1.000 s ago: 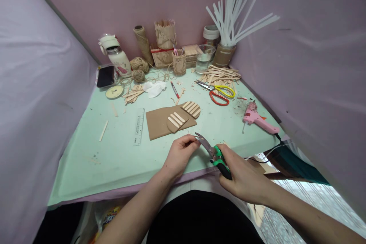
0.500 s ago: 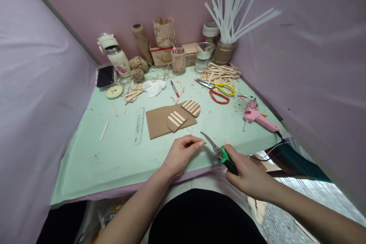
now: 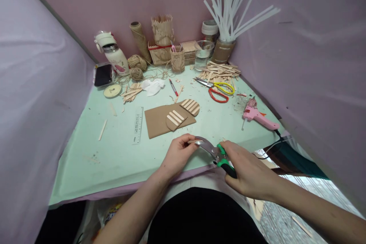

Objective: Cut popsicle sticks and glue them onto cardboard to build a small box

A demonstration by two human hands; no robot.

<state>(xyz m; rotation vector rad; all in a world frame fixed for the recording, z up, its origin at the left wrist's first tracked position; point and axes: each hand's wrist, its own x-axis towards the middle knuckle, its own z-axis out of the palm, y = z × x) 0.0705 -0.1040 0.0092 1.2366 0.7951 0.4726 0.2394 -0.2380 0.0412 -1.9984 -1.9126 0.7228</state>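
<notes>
My left hand (image 3: 178, 154) pinches a small wooden stick piece (image 3: 194, 142) above the front of the table. Wrapped around the green and black handles of the shears (image 3: 219, 156) is my right hand (image 3: 243, 164). The shears' curved blades are opened and reach the stick piece at my left fingertips. Behind my hands lies a brown cardboard sheet (image 3: 156, 120). Two rounded cardboard pieces rest on it, the nearer piece (image 3: 175, 120) and the farther piece (image 3: 190, 107), each with light sticks across it.
A clear ruler (image 3: 137, 126) lies left of the cardboard. Scissors (image 3: 219, 88) and a pink glue gun (image 3: 259, 116) are at the right. A stick pile (image 3: 219, 71), a water cup (image 3: 203, 55), twine balls (image 3: 137, 65) and a bottle (image 3: 116, 55) stand or lie at the back.
The shears' blades have opened and moved left onto the stick piece. More of the piece shows at my left fingertips. The whole view has shifted slightly.
</notes>
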